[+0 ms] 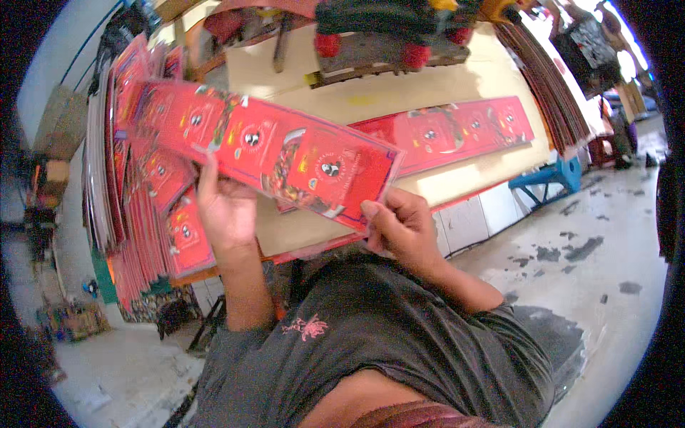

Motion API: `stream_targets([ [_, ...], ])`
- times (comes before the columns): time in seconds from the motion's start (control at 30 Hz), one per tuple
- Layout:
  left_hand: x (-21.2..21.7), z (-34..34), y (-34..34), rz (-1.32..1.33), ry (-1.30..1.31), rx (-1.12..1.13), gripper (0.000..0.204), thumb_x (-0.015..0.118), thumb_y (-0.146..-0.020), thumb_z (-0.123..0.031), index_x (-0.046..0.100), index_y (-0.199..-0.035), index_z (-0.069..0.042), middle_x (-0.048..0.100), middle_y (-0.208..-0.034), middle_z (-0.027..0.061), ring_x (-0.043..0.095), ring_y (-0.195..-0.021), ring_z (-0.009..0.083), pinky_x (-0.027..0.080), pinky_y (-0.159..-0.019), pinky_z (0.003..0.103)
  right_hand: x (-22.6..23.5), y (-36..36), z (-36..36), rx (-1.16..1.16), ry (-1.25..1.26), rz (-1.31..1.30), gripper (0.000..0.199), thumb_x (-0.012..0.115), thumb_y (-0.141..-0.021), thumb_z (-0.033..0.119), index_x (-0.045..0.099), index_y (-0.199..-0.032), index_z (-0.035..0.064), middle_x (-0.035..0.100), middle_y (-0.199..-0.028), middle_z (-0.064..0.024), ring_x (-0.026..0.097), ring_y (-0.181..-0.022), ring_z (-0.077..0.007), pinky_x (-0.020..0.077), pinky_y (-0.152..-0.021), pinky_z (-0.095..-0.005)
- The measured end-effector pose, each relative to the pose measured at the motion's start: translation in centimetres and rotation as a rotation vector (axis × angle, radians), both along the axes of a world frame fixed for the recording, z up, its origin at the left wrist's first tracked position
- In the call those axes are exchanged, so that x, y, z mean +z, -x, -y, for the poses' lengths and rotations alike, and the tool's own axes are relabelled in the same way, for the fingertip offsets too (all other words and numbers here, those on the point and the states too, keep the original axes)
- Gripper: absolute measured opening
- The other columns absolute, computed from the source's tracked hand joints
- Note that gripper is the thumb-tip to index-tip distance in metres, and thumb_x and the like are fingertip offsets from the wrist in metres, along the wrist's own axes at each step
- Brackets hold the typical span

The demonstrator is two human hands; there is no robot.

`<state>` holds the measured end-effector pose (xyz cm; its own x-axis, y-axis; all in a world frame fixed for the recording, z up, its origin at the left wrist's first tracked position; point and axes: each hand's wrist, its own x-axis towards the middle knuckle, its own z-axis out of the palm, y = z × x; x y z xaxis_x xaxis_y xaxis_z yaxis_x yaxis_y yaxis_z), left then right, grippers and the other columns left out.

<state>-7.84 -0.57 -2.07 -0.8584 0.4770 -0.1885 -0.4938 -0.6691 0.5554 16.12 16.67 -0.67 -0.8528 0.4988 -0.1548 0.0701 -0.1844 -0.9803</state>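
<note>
A long red printed sheet (250,139) with round white emblems and food pictures is held up slantwise over the table, its right end nearer to me. My right hand (403,225) pinches its lower right corner between thumb and fingers. Along the lower edge, further left, my left hand (227,210) grips it, some fingers hidden behind. A second sheet of the same red print (464,132) lies on the pale tabletop beyond, partly covered by the held one. Beneath the held sheet's left end, a stack of similar red sheets (139,246) rests on the table's left side.
The pale table (285,232) spans the space before me. A dark machine with red knobs (378,28) stands at its far side. Stacked dark-edged sheets (546,85) sit at the far right. A blue stool (549,182) stands on the stained floor to the right.
</note>
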Motion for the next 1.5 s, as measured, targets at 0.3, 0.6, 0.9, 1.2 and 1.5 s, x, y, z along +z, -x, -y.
stream_targets([
  [0.3,3.0,2.3,-3.0,-0.167,0.046,0.215,0.034,0.061,-0.109,-0.026,0.064,-0.134,-0.004,0.074,-0.127,0.0132,0.073,-0.113,0.0227,0.062,-0.098,0.041,0.0,-5.4,-8.2,-0.653,0.059,-0.109,0.020,0.064,-0.106,0.025,0.064,-0.092,0.0103,0.059,-0.066,0.0044,0.048,-0.046,-0.0041,0.0364,-0.041,-0.0205],
  [0.6,0.9,-1.9,-10.7,0.036,-0.097,-0.026,0.050,0.054,-0.111,-0.041,0.051,-0.150,-0.010,0.063,-0.146,0.0092,0.064,-0.130,0.0270,0.059,-0.105,0.048,-0.3,-6.6,-10.4,-0.714,0.297,-0.391,0.018,0.069,-0.103,0.030,0.065,-0.106,0.0128,0.068,-0.089,-0.0010,0.060,-0.067,-0.0105,0.0501,-0.055,-0.0263],
  [0.9,0.8,-1.3,-10.8,0.010,-0.010,0.023,0.063,0.060,-0.108,-0.042,0.044,-0.156,-0.004,0.053,-0.157,0.0131,0.055,-0.140,0.0290,0.047,-0.119,0.051,1.8,-8.8,-14.2,-0.825,0.179,-0.519,0.027,0.067,-0.105,0.021,0.066,-0.124,0.0016,0.076,-0.114,-0.0091,0.076,-0.095,-0.0175,0.0629,-0.086,-0.0334],
  [1.2,-0.9,0.0,-13.8,-0.289,0.432,-0.181,0.038,0.059,-0.107,-0.016,0.054,-0.141,0.001,0.064,-0.137,0.0150,0.065,-0.119,0.0242,0.056,-0.100,0.041,-0.2,-13.4,-19.2,-0.989,0.075,-0.582,0.034,0.065,-0.107,0.024,0.061,-0.132,0.0020,0.073,-0.124,-0.0087,0.074,-0.105,-0.0195,0.0608,-0.093,-0.0363],
  [1.5,2.0,-1.6,-14.5,-0.909,0.855,-1.012,0.033,0.075,-0.099,-0.012,0.068,-0.128,0.003,0.079,-0.110,0.0149,0.074,-0.100,0.0156,0.057,-0.090,0.031,1.7,-16.6,-22.2,-0.880,0.059,-0.628,0.045,0.064,-0.107,0.028,0.055,-0.143,0.0041,0.069,-0.134,-0.0110,0.070,-0.116,-0.0281,0.0552,-0.106,-0.0461],
])
